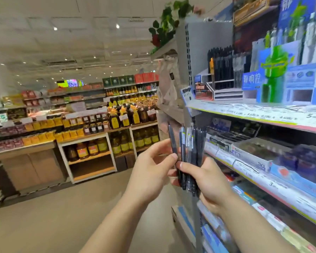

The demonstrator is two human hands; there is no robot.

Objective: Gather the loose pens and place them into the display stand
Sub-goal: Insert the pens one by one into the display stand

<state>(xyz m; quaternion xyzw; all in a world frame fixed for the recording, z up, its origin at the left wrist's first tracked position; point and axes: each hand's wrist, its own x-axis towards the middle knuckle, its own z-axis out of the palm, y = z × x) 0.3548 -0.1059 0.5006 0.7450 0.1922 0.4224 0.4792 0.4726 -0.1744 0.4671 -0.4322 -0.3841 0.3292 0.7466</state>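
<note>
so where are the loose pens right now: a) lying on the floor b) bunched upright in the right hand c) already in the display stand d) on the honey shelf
b, the pens stand as a bunch in the right hand, while the left hand pinches one of them.

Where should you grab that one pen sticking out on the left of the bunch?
Pinch the stray pen on its bare upper barrel, coming from the left with the left hand. It leans away from the bundle of pens, so that side is open. The right hand wraps the lower ends, leaving no room there.
</note>
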